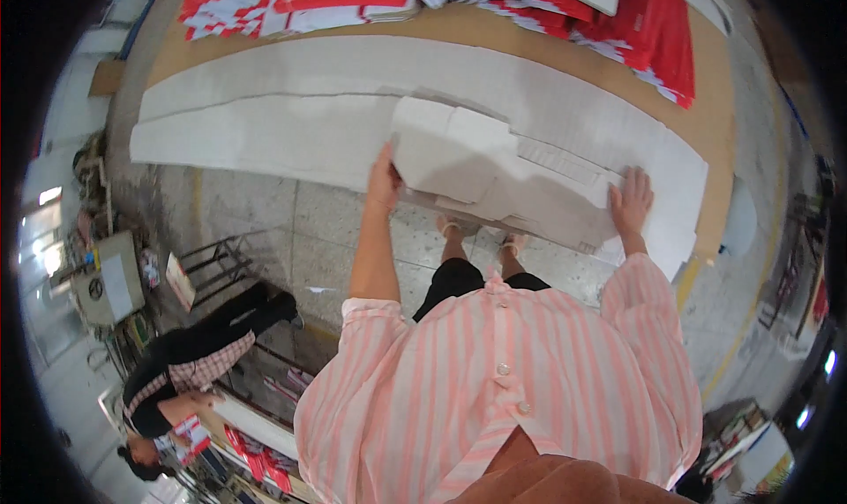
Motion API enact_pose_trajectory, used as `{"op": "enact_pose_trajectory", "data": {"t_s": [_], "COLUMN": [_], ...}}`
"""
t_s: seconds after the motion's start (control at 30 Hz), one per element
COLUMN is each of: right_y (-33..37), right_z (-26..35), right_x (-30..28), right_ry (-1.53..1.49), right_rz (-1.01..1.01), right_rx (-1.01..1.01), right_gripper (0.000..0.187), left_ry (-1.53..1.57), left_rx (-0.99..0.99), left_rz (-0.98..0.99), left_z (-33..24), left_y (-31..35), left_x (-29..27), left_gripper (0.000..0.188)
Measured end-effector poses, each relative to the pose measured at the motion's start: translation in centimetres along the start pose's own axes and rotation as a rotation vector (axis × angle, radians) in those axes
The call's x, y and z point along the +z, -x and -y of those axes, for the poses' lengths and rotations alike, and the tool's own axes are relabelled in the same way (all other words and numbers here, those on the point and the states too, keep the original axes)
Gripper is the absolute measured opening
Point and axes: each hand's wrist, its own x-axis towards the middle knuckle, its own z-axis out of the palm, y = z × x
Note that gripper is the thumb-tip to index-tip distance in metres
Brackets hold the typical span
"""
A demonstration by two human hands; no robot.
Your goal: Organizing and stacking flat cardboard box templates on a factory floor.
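A flat, light-grey cardboard carton blank [459,151], with folded tabs along its sides, lies on a long white cardboard sheet [265,129] at the table's near side. At the blank's left end my left hand [385,184] is closed on its edge, thumb upward and the other fingers partly hidden. My right hand [631,202] rests flat with fingers stretched out, on the cardboard to the right of the blank. Between the two hands, more greyish cardboard [565,204] extends toward the near edge.
Piles of red and white printed card pieces [353,1] cover the table's far side, over brown board [715,142]. At lower left a person in dark clothes [190,363] works at another table with red and white pieces. A metal-framed stand [212,266] is on the floor at left.
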Motion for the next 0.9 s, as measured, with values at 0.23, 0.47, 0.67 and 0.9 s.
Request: {"op": "enact_pose_trajectory", "data": {"t_s": [0.23, 0.47, 0.67, 0.9], "right_y": [0.2, 0.4, 1.1, 1.1], "right_z": [-0.2, -1.9, -2.4, -2.7], "right_x": [0.8, 0.3, -0.5, -0.9], "right_ry": [0.006, -0.050, 0.042, -0.003], "right_rz": [-0.032, -0.121, 0.010, 0.023], "right_rx": [-0.017, -0.064, 0.076, 0.092], "right_gripper": [0.062, 0.060, 0.065, 0.065], "left_ry": [0.534, -0.324, -0.572, -0.510], "left_rx": [0.012, -0.130, 0.333, 0.378], "left_rz": [0.222, -0.370, -0.076, -0.131], "left_z": [6.2, 6.5, 5.9, 6.1], "left_y": [4.4, 4.7, 6.5, 5.5], "left_x": [3.0, 6.0, 7.7, 7.2], "left_gripper": [0.047, 0.059, 0.039, 0.032]}}
